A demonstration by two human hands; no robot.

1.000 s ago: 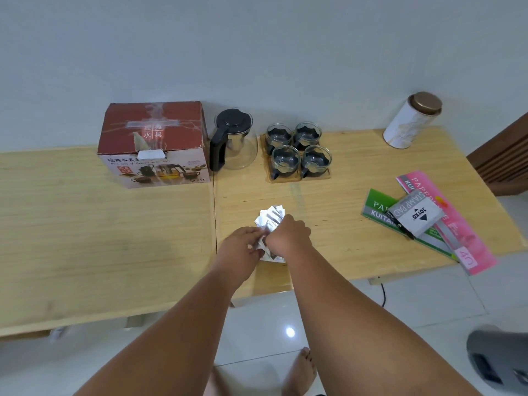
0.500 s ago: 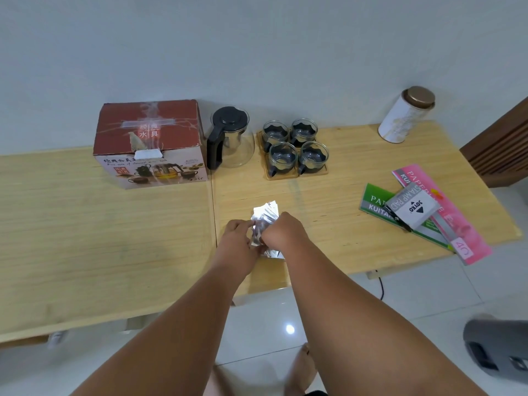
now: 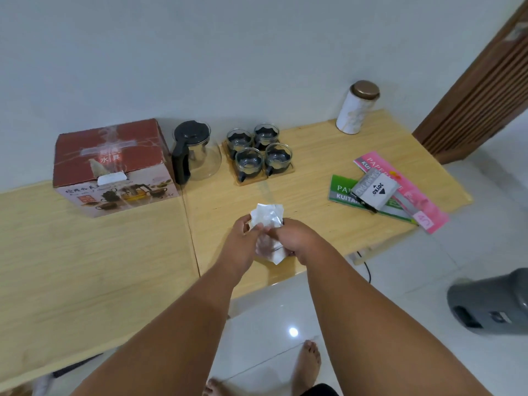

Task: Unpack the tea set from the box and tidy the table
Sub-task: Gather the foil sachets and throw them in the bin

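The packing wrap point(image 3: 267, 218) is white, partly translucent and heavily creased. We hold it over the near edge of the counter point(image 3: 223, 201), with the fingers of the left hand point(image 3: 243, 234) and right hand point(image 3: 298, 238) curled round it, apparently to bunch it for disposal. Beyond the fingers stand the teapot point(image 3: 197, 152) and four cups point(image 3: 249, 161) on their tray point(image 3: 243, 180). The box point(image 3: 111, 167) sits beyond and to the left, flaps closed.

You're standing barefoot, one foot point(image 3: 307, 364) on glossy white floor tiles point(image 3: 428, 281), so this looks like a room in a home. Low wooden tables point(image 3: 85, 267) sit against a plain pale wall point(image 3: 228, 52) beside a slatted wooden panel point(image 3: 480, 95), carrying a glass teapot point(image 3: 200, 155), cups point(image 3: 248, 161) and a lidded canister point(image 3: 357, 110).
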